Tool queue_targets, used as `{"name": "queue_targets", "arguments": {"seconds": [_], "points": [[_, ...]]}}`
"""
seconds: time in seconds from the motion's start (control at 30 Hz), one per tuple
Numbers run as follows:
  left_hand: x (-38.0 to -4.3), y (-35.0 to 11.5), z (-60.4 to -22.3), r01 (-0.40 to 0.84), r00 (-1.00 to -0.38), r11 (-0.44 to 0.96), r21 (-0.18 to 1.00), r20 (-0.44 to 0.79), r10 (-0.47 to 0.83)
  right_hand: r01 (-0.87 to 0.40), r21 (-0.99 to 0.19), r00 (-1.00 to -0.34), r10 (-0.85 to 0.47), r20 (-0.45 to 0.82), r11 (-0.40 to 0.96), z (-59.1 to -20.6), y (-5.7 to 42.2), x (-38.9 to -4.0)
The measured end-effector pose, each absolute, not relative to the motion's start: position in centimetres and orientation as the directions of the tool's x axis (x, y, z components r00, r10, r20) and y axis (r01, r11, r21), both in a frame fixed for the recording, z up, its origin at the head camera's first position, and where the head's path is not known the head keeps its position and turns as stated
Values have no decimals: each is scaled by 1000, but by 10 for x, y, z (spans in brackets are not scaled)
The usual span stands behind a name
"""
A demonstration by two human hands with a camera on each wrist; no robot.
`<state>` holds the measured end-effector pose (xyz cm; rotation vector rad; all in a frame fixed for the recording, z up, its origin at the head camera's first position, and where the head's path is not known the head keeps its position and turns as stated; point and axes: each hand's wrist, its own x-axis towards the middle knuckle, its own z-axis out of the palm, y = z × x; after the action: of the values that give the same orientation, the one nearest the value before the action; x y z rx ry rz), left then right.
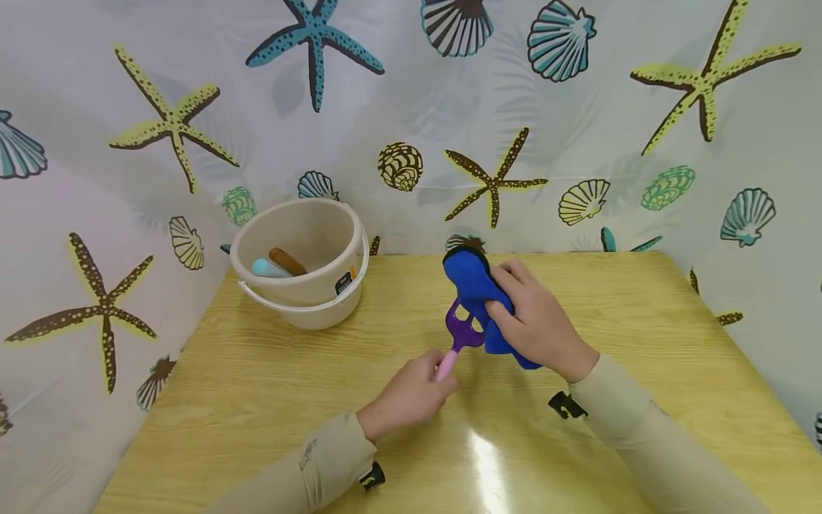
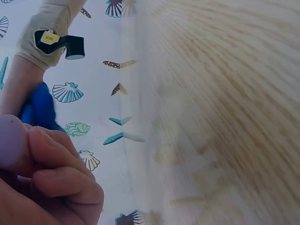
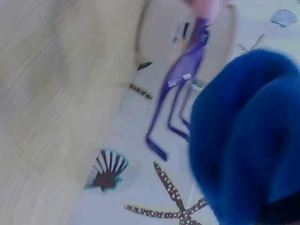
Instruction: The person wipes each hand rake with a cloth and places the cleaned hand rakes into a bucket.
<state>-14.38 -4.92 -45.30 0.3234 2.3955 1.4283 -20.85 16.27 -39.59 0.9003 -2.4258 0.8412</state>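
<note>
My left hand (image 1: 409,396) grips the pink handle of a small garden hand rake, whose purple head (image 1: 459,331) points away from me above the table. Three bent tines show on the rake (image 3: 185,68) in the right wrist view. My right hand (image 1: 542,321) holds a folded blue cloth (image 1: 470,277) with a dark edge, beside the rake's head and partly covering it in the head view. From the right wrist, the cloth (image 3: 243,131) looks apart from the tines. In the left wrist view, curled fingers (image 2: 61,183) wrap the handle's end (image 2: 11,143).
A cream bucket (image 1: 321,307) with a white handle stands at the table's back left. Inside lie a light blue-ended thing (image 1: 266,268) and a brown one (image 1: 287,261). Behind the wood-grain table (image 1: 257,400) hangs a sheet printed with shells and starfish.
</note>
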Motion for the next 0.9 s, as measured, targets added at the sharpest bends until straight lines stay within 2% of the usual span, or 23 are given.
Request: {"name": "queue_targets", "arguments": {"seconds": [0.07, 0.13, 0.3, 0.53, 0.67, 0.8, 0.9], "points": [[-143, -49, -453, 24, -916, 463, 886, -167, 366, -718, -358, -671, -456, 584, 598, -398, 160, -210], [-143, -49, -452, 33, -913, 452, 891, -157, 377, -733, -374, -662, -470, 584, 568, -402, 157, -210], [-145, -49, -449, 89, -922, 464, 882, -103, 372, -707, -472, -706, -481, 520, 526, -412, 150, -204], [-147, -49, -447, 62, -921, 475, 878, -132, 365, -708, -252, -687, -561, 461, 660, -426, 147, -196], [-149, -47, -447, 58, -921, 469, 881, -134, 366, -725, -251, -673, -584, 453, 641, -431, 142, -193], [-149, -44, -451, 107, -923, 454, 885, -81, 375, -739, -254, -656, -583, 479, 624, -435, 140, -197], [-147, -42, -455, 112, -920, 437, 893, -73, 384, -743, -218, -648, -596, 475, 633, -441, 140, -202]]}}
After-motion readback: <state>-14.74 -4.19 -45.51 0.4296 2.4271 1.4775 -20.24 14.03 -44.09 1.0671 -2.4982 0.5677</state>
